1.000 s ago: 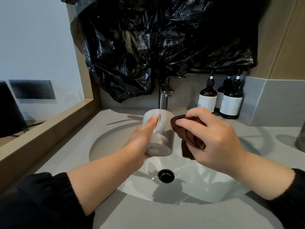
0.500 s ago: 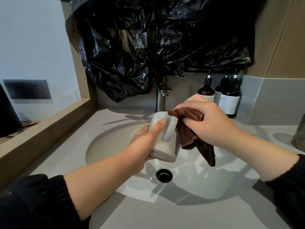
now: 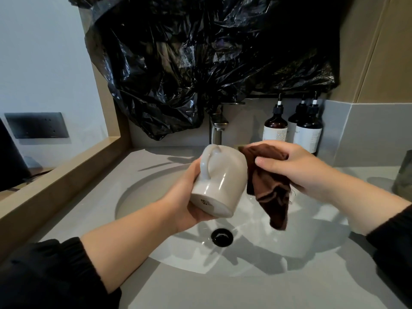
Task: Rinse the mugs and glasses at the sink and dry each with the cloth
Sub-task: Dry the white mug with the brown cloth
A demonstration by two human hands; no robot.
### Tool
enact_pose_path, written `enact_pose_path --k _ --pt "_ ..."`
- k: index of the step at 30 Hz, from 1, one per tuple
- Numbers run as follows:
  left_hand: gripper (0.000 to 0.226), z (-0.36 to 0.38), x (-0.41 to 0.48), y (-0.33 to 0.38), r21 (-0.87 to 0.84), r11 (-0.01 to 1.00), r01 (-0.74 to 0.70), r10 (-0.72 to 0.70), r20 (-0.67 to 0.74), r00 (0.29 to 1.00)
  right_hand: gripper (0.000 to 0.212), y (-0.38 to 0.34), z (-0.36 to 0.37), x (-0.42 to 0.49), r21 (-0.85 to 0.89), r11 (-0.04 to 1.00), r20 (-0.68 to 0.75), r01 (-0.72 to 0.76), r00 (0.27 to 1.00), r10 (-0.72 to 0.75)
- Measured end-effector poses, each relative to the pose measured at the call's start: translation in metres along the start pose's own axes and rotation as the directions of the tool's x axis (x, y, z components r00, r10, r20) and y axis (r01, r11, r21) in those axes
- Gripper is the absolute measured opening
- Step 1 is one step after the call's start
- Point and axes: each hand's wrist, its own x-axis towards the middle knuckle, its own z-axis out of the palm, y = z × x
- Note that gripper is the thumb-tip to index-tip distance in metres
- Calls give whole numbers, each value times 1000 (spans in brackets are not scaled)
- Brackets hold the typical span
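A cream mug [image 3: 225, 179] hangs over the white sink basin [image 3: 289, 248], tipped with its base toward me and its mouth facing away. My left hand [image 3: 185, 197] grips it from the left side, handle turned up. My right hand [image 3: 296, 168] holds a brown cloth [image 3: 267, 188] against the mug's right wall near the rim. The loose end of the cloth dangles over the basin. The inside of the mug is hidden.
A metal tap [image 3: 217, 130] stands behind the mug, under a crumpled black plastic sheet [image 3: 211, 59]. Three dark pump bottles [image 3: 289, 128] stand at the back right. A black drain [image 3: 221, 237] lies below. A greenish object [image 3: 403, 175] sits at the right edge.
The mug has been turned so the handle faces up and left, and its base tilts more toward me. The cloth has slid from the mug's top to its right side, hanging lower.
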Motion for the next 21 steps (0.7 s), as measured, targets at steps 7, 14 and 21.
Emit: enact_pose_path --k 7,14,21 --pt "65 1 -2 -3 62 987 151 -158 134 978 46 -4 2 -3 -132 989 222 -73 970 101" --pt "81 -6 0 1 38 974 222 -224 264 938 33 -3 6 -4 18 975 196 -222 957 214" --pt "62 0 -5 -2 302 953 -9 -74 262 962 66 -7 -2 -3 22 926 135 -376 919 370"
